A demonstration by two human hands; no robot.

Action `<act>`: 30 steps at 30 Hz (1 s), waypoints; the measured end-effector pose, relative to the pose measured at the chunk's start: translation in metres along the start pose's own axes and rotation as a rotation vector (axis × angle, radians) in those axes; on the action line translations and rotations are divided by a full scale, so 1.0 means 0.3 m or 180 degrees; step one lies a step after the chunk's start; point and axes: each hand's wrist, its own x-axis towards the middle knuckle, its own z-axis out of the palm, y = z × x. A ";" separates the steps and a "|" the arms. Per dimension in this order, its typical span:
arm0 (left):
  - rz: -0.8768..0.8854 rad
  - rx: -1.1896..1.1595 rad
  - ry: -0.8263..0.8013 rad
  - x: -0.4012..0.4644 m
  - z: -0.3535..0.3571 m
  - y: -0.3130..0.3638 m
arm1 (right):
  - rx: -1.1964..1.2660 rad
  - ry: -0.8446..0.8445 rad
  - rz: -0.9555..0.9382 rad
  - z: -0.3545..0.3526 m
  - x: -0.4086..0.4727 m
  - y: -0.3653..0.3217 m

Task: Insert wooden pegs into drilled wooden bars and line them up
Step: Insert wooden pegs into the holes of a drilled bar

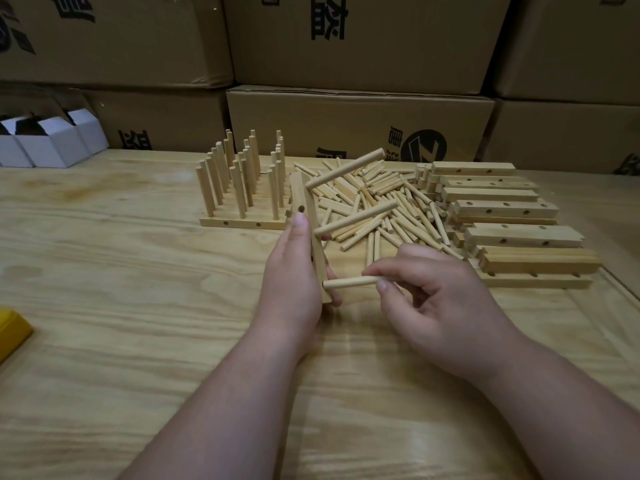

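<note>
Nearest the camera: two bare forearms over the plywood table [138, 306]. Left hand [294, 275] grips a drilled bar [306, 209] stood on edge near table centre, thumb along its outer face, fingertips curled round the near end. Right hand [429, 299] pinches a peg [349, 283] between thumb and forefinger at its right end; the peg's left tip sits at the bar's nearest hole, how deep cannot be told. Two seated pegs: upper peg [346, 168] and middle peg [356, 218], both jutting right from the bar.

Handling, as a judgement: pegs look light, stiff, dry wood, not slippery, likely a snug fit. Best held near the free end, pushed straight along the axis; off-axis push could jam it. The bar is rigid and needs bracing behind the hole, as the left hand does.

Around: loose peg pile [381, 202] just right of the bar, close behind the working hand. Stack of empty bars [502, 209] further right. Finished row of pegged bars [242, 188] just behind and left of the held bar, pegs upright; that is where it would line up, and the standing pegs leave little swing room. White cartons [52, 140] far left, yellow object [10, 330] at left edge, cardboard boxes [360, 126] behind.
</note>
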 end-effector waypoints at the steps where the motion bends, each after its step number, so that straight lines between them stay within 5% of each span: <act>1: 0.0045 0.0044 -0.0009 -0.002 0.000 -0.001 | -0.0067 0.0000 -0.0038 -0.001 0.002 -0.004; 14: 0.0187 0.0367 0.0156 -0.011 0.004 -0.013 | -0.0597 -0.0113 0.0057 0.022 0.014 -0.091; 20: -0.0032 0.0200 -0.0172 -0.006 -0.007 -0.016 | -0.0287 -0.0250 0.0309 0.009 0.015 -0.077; 30: 0.0118 0.0323 0.0382 -0.011 0.014 -0.020 | -0.0702 -0.0031 0.0347 0.040 0.012 -0.120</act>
